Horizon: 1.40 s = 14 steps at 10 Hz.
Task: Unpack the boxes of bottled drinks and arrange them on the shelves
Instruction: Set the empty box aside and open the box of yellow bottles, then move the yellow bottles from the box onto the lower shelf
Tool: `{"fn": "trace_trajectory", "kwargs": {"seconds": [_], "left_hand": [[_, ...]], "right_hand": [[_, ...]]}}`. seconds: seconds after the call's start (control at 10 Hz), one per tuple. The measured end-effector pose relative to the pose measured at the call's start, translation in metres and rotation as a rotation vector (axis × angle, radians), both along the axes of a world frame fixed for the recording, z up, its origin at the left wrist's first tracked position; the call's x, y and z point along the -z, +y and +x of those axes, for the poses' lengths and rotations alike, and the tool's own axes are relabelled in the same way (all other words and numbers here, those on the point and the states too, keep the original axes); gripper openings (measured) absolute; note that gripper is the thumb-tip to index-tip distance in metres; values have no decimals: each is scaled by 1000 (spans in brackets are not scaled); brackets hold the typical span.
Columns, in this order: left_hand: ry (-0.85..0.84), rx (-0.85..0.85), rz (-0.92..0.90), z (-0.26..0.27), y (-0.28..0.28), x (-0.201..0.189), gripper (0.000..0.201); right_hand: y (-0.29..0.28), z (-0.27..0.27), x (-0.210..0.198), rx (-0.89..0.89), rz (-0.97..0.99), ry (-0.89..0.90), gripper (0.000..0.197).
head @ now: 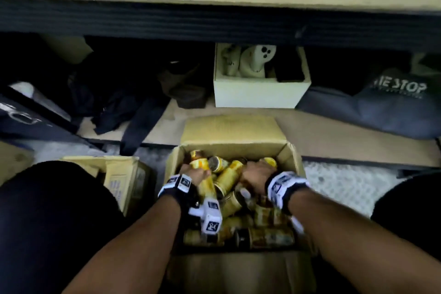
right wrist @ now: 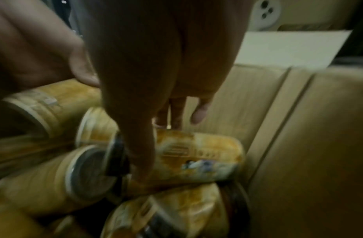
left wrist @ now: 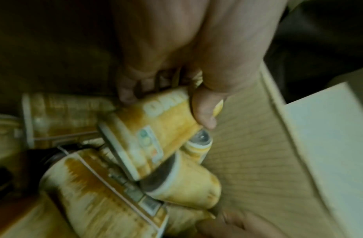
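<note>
An open cardboard box (head: 235, 148) on the floor between my knees holds several yellow-labelled bottles (head: 229, 178) lying jumbled. My left hand (head: 193, 172) is inside at the far left. It grips one yellow bottle (left wrist: 156, 128), thumb (left wrist: 205, 112) on one side and curled fingers (left wrist: 125, 95) on the other. My right hand (head: 256, 173) reaches down at the far right. Its straight fingers (right wrist: 139, 153) touch a lying bottle (right wrist: 201, 154) with a dark cap, while the thumb stays apart to the left. Both wrist views are blurred.
The low shelf board (head: 310, 131) just beyond the box carries a white box (head: 260, 95) of controllers, dark bags (head: 119, 93) and a grey bag (head: 393, 107). A dark shelf edge (head: 214, 21) runs above. A second cardboard box (head: 119, 176) stands left, by my knee (head: 47, 210).
</note>
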State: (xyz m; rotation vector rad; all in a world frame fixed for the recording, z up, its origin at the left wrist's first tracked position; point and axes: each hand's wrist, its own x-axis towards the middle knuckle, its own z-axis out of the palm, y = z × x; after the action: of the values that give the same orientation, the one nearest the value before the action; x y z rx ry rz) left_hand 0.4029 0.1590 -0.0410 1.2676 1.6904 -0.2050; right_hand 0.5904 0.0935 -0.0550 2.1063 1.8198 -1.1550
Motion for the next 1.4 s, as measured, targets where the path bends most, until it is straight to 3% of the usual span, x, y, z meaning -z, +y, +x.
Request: {"fn": "trace_trajectory", "kwargs": {"seconds": [0.1, 0.2, 0.3, 0.4, 0.6, 0.8, 0.9, 1.0, 1.1, 1.3, 1.4], "left_hand": [[-185, -168, 58, -10, 5, -27, 55], [-294, 13, 81, -6, 2, -63, 43], [-448, 75, 183, 1, 2, -103, 58], [-605, 68, 358, 9, -3, -164, 56], [-758, 274, 630, 14, -5, -308, 64], [-899, 313, 906, 17, -4, -404, 53], [-868, 272, 1021, 24, 3, -419, 54], [-815, 216, 1068, 37, 14, -421, 65], [-714, 198, 1113, 50, 21, -420, 62], [-727, 145, 960, 58, 55, -415, 50], [-721, 198, 875, 52, 69, -430, 39]], "right_hand": [[4, 25, -43, 254, -5, 351, 49], [-8, 28, -79, 291, 130, 449, 50], [-21, 22, -122, 392, 301, 632, 34], [-29, 13, -183, 392, 435, 638, 27], [-35, 15, -326, 329, 749, 687, 28], [-24, 15, -419, 398, 1015, 704, 19], [-12, 14, -436, 473, 1113, 653, 16], [2, 13, -437, 595, 1162, 633, 21], [14, 16, -438, 649, 1147, 610, 29], [28, 17, -459, 525, 899, 435, 40], [41, 21, -462, 518, 830, 492, 42]]}}
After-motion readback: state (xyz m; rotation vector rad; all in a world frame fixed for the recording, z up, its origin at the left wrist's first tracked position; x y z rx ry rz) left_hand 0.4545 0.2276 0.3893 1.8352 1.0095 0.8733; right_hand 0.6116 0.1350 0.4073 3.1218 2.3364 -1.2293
